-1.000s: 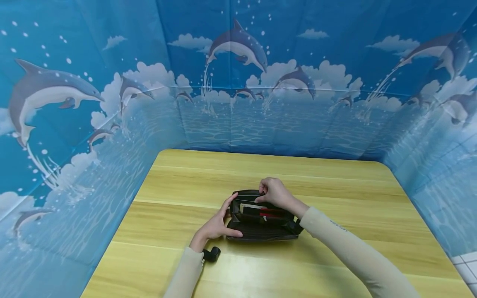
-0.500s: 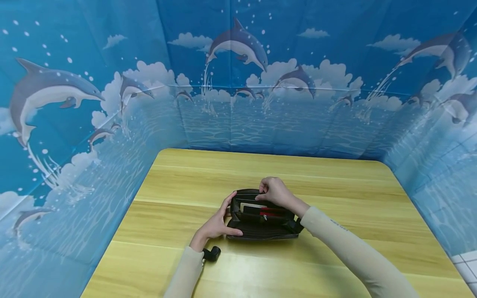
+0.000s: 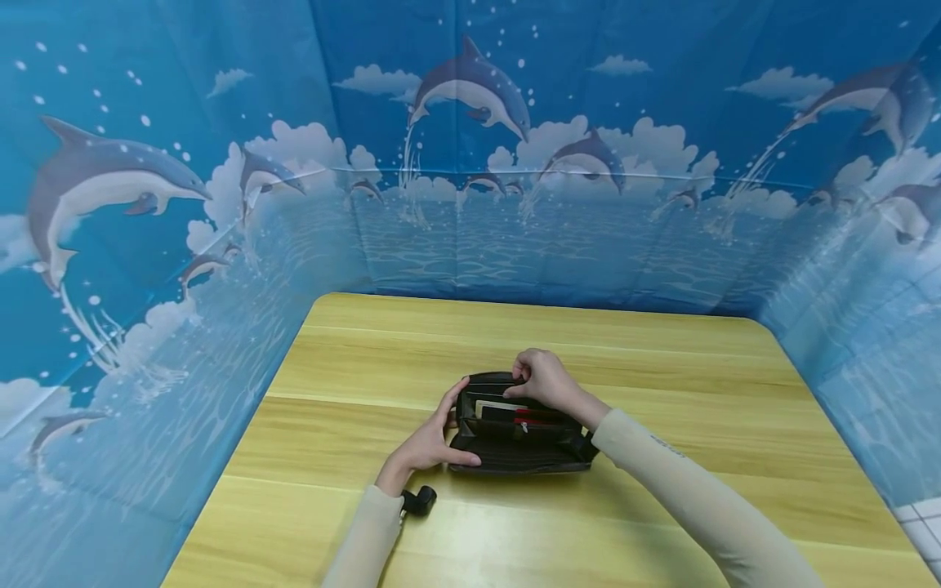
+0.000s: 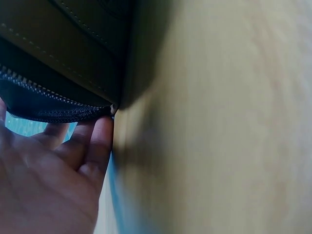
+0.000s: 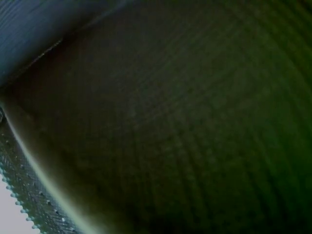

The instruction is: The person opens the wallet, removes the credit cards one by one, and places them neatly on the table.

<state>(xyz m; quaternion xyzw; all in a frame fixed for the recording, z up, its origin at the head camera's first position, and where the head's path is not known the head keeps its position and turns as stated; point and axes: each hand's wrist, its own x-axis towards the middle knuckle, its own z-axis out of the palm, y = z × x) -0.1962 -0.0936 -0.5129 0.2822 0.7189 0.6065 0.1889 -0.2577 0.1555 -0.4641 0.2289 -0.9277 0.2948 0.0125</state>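
Observation:
An open black zip-around wallet [image 3: 515,459] lies on the table in the head view. Its inside faces up, with a white-edged item [image 3: 498,404], a dark card [image 3: 497,414] and a red card [image 3: 535,417] in the compartments. My left hand [image 3: 430,441] holds the left end, thumb on the near flap and fingers reaching to the far flap. Its fingers touch the wallet's zipped end [image 4: 53,114] in the left wrist view. My right hand [image 3: 547,385] pinches at the inside of the far flap; what lies between its fingertips is hidden. Dark wallet lining [image 5: 156,122] fills the right wrist view.
The wallet rests on a yellow wood-grain table [image 3: 662,359] with rounded far corners. Behind and beside it hangs a blue dolphin curtain [image 3: 470,237]. A black wrist camera [image 3: 419,501] is strapped by the left sleeve. White floor tiles [image 3: 919,523] show at lower right.
Both hands stay in almost the same places on the wallet. The whole head view has shifted very slightly.

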